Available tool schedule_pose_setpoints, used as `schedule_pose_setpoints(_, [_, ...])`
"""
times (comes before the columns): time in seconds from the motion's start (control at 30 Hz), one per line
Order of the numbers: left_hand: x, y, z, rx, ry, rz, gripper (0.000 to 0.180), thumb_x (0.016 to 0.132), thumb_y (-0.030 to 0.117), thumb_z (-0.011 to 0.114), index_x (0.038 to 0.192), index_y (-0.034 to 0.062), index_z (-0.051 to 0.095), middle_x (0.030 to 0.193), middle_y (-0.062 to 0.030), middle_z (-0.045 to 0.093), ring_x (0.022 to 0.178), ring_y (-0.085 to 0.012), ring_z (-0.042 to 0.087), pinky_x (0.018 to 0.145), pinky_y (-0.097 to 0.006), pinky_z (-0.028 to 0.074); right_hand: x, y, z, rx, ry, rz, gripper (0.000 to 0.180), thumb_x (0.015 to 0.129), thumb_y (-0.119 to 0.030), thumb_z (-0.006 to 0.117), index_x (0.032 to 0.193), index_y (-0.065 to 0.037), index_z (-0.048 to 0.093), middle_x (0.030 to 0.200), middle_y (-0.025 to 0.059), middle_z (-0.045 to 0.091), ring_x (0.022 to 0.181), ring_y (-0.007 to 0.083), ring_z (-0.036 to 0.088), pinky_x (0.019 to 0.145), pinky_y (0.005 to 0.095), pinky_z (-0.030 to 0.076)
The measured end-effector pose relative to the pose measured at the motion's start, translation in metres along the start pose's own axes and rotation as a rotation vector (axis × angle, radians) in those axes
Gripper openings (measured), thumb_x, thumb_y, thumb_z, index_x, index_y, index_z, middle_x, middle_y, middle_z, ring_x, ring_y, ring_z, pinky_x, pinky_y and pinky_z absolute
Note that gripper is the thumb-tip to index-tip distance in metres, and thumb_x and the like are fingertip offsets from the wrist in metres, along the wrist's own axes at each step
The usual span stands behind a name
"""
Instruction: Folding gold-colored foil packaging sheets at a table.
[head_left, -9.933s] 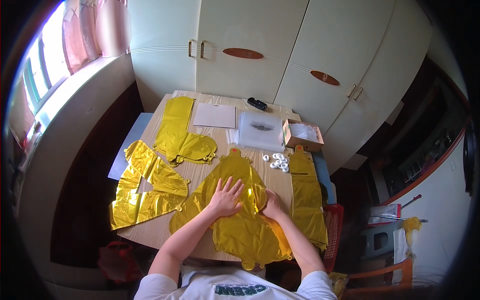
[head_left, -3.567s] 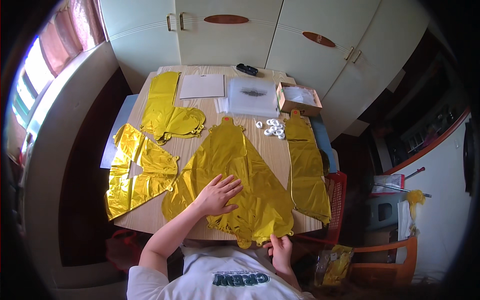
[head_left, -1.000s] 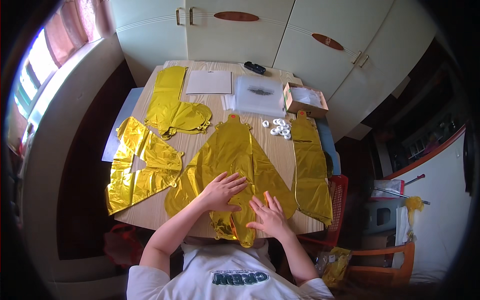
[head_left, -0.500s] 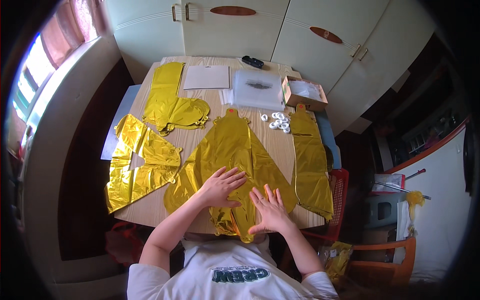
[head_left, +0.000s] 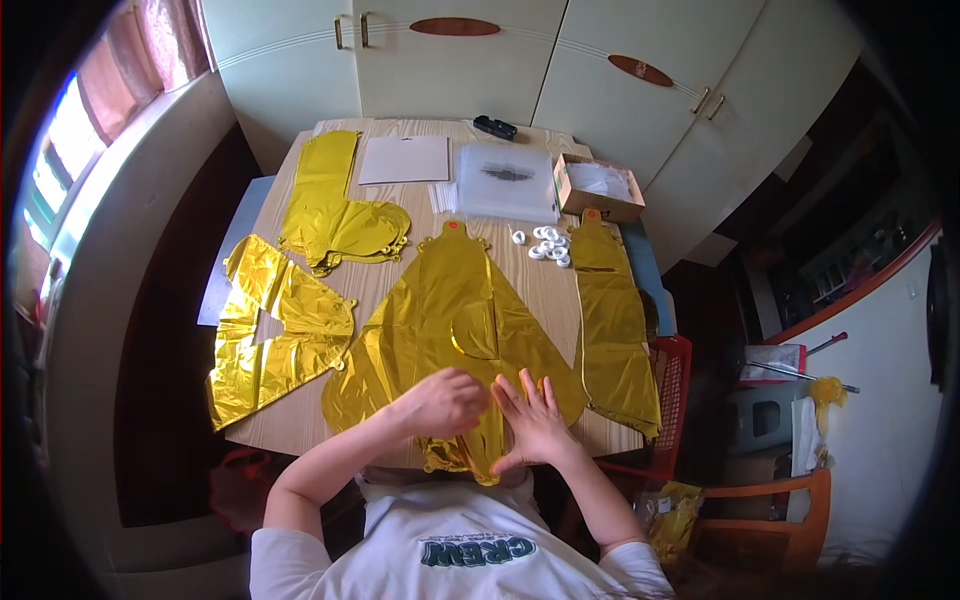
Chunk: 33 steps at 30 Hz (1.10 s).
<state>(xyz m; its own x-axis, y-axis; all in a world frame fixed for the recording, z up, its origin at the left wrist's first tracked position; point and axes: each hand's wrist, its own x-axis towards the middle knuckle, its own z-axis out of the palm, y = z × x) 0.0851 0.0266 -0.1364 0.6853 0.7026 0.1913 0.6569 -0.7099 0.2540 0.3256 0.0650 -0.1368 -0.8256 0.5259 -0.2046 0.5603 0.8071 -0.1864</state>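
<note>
"what lay before the person?"

"a large gold foil piece point(head_left: 425, 315), narrow at its far end and wider toward the body, lay across the middle of the pale wooden table point(head_left: 545, 297). its near end reached the table's near edge, close to the white shirt point(head_left: 395, 545)."

"and the hands?"

"both were over the near part of that foil, side by side. the right hand point(head_left: 537, 428) lay palm down on it, fingers spread wide, the thumb out toward the left. the left hand point(head_left: 449, 402) was curled, its fingers drawn in together; i couldn't tell whether they pinched any foil."

"what was around them?"

"to the left lay a shiny gold foil piece with a triangular gap point(head_left: 310, 315), and beyond it a bent gold foil piece point(head_left: 320, 220). on the right was a long gold foil strip point(head_left: 610, 300), with small white rings point(head_left: 550, 246) just to the left of its far end."

"and along the far side?"

"a plain pale card point(head_left: 405, 160), clear plastic sleeves point(head_left: 500, 203) and an open cardboard box point(head_left: 606, 208) holding clear plastic, in that order from left to right."
</note>
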Motion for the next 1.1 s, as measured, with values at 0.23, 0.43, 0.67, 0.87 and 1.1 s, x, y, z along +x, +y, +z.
schedule_pose_setpoints(0.23, [0.005, 0.026, 0.001, 0.093, 0.079, 0.21, 0.024, 0.078, 0.027, 0.063, 0.098, 0.0137, 0.069, 0.102, 0.0058, 0.062, 0.094, -0.0122, 0.057, 0.076, -0.03, 0.044, -0.001, 0.0, -0.002, 0.014, 0.008, 0.008, 0.144, 0.045, -0.075, 0.077, 0.154, -0.007, 0.015, 0.16, 0.012, 0.017, 0.147, 0.0428, 0.008, 0.116, 0.0633, 0.006])
schedule_pose_setpoints(0.43, [0.002, 0.018, 0.012, 0.082, 0.095, 0.119, 0.03, 0.082, 0.033, 0.065, 0.109, 0.0214, 0.07, 0.106, 0.0089, 0.061, 0.098, -0.0107, 0.053, 0.079, -0.033, 0.042, -0.001, 0.0, 0.001, -0.009, -0.002, 0.014, 0.145, 0.046, -0.079, 0.073, 0.155, -0.006, 0.012, 0.161, 0.0105, 0.016, 0.148, 0.0414, 0.007, 0.116, 0.0626, 0.004])
schedule_pose_setpoints(0.67, [0.001, 0.01, 0.012, 0.159, 0.038, -0.025, 0.049, 0.089, 0.046, 0.059, 0.131, 0.0194, 0.06, 0.128, 0.0053, 0.057, 0.115, -0.015, 0.051, 0.088, -0.036, 0.041, -0.001, 0.001, 0.006, -0.038, 0.0, 0.018, 0.148, 0.047, -0.086, 0.066, 0.155, -0.003, 0.008, 0.163, 0.0098, 0.011, 0.149, 0.0406, 0.004, 0.117, 0.0611, 0.001])
schedule_pose_setpoints(0.87, [0.001, 0.009, 0.008, 0.188, -0.003, -0.061, 0.065, 0.088, 0.059, 0.054, 0.135, 0.0145, 0.056, 0.138, 0.0022, 0.053, 0.12, -0.0188, 0.049, 0.092, -0.038, 0.04, -0.003, 0.0, 0.006, -0.053, 0.015, 0.027, 0.147, 0.049, -0.089, 0.061, 0.155, -0.002, 0.008, 0.162, 0.0116, 0.012, 0.148, 0.0425, 0.004, 0.116, 0.0614, 0.002])
schedule_pose_setpoints(1.1, [0.0, 0.008, 0.01, 0.157, -0.045, -0.09, 0.068, 0.087, 0.06, 0.056, 0.139, 0.0162, 0.052, 0.141, 0.0029, 0.05, 0.122, -0.0187, 0.048, 0.095, -0.039, 0.04, -0.028, -0.01, 0.017, -0.092, 0.173, -0.126, 0.092, 0.081, -0.07, 0.053, 0.145, -0.005, 0.04, 0.156, 0.0114, 0.032, 0.145, 0.0321, 0.025, 0.116, 0.0566, 0.017])
